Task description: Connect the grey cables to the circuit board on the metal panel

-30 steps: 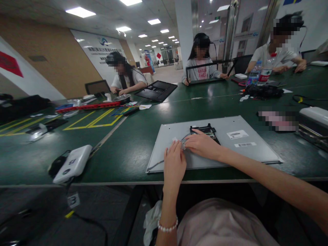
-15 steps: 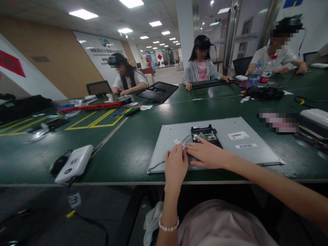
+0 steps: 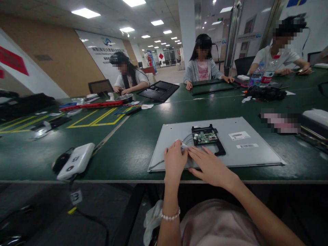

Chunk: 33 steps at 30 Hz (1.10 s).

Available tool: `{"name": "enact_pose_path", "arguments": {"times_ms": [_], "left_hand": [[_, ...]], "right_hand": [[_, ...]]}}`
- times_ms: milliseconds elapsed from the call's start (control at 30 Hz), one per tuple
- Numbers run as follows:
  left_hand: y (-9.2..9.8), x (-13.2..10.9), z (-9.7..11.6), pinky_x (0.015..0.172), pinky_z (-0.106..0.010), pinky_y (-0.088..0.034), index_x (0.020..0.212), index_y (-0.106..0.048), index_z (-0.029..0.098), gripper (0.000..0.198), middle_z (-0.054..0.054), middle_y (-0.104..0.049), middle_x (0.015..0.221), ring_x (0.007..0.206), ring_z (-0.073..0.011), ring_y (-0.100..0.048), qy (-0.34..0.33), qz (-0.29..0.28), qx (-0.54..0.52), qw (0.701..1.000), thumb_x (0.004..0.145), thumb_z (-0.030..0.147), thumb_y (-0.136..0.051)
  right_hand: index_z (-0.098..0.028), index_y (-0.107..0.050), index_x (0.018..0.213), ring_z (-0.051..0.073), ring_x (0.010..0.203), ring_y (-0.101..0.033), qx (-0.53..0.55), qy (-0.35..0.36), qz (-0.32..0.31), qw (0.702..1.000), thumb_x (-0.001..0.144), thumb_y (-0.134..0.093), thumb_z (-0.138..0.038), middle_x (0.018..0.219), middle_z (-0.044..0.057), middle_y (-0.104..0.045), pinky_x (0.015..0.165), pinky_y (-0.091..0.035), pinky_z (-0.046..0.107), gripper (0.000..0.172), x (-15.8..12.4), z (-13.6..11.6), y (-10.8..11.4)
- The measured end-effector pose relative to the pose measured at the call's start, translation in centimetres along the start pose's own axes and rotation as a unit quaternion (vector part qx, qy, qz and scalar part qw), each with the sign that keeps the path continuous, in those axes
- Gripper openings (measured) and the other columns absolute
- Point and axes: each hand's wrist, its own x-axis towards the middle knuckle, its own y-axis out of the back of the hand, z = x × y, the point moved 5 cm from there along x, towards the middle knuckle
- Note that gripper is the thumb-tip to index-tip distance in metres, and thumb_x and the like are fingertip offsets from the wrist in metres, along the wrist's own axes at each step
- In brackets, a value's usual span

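Note:
A flat grey metal display panel (image 3: 246, 126) lies on the green table in front of me. A green circuit board (image 3: 203, 137) sits on it in a black plastic frame (image 3: 220, 149). Grey cables (image 3: 188, 137) run from the board's left side toward my fingers, and a thin cable (image 3: 156, 165) leaves at the panel's left. My left hand (image 3: 175, 160), with a beaded bracelet, is closed on a small whitish piece of tape (image 3: 183, 147) at the cables. My right hand (image 3: 208, 165) has its fingers stretched out over the panel, fingertips close to the tape.
A white power bank (image 3: 77, 161) with a black cord is at the left. A black plastic cover (image 3: 160, 91), bottles (image 3: 268, 77) and a black bundle (image 3: 266, 93) stand farther back. Three people sit across the table; one (image 3: 202, 65) touches a black frame.
My right hand has drawn back toward me, off the circuit board, uncovering the board and black frame. The left hand stays at the cables; the tape's raised end is now down by its fingers.

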Motion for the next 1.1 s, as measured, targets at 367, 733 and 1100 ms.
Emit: {"name": "enact_pose_path", "arguments": {"times_ms": [367, 733, 1100], "left_hand": [[-0.2, -0.3, -0.1, 0.1, -0.04, -0.036, 0.105, -0.052, 0.021, 0.014, -0.009, -0.067, 0.109, 0.11, -0.024, -0.06, -0.004, 0.029, -0.014, 0.999, 0.091, 0.024, -0.051], [0.0, -0.5, 0.0, 0.09, -0.036, -0.044, 0.1, -0.055, 0.016, 0.012, -0.01, -0.06, 0.106, 0.099, -0.0242, -0.058, -0.019, 0.075, 0.0, 0.997, 0.089, 0.021, -0.054], [-0.1, -0.7, 0.2, 0.091, -0.037, -0.044, 0.101, -0.054, 0.018, 0.011, -0.009, -0.065, 0.103, 0.1, -0.0234, -0.061, -0.038, 0.054, 0.008, 0.998, 0.092, 0.02, -0.05]], "right_hand": [[-0.016, -0.043, 0.145, 0.026, 0.14, -0.038, 0.016, -0.003, 0.001, 1.0, 0.095, -0.049, -0.041, 0.148, 0.013, -0.046, 0.116, -0.029, 0.051, 0.057, -0.4, 0.2, 0.0], [-0.013, -0.044, 0.145, 0.025, 0.139, -0.039, 0.002, -0.012, -0.009, 1.0, 0.095, -0.048, -0.038, 0.149, 0.01, -0.046, 0.117, -0.029, 0.047, 0.056, -0.4, 0.0, 0.3], [-0.013, -0.047, 0.142, 0.025, 0.138, -0.041, 0.0, -0.008, 0.002, 1.0, 0.095, -0.049, -0.036, 0.147, 0.01, -0.048, 0.116, -0.03, 0.048, 0.053, -0.5, -0.1, 0.4]]}}
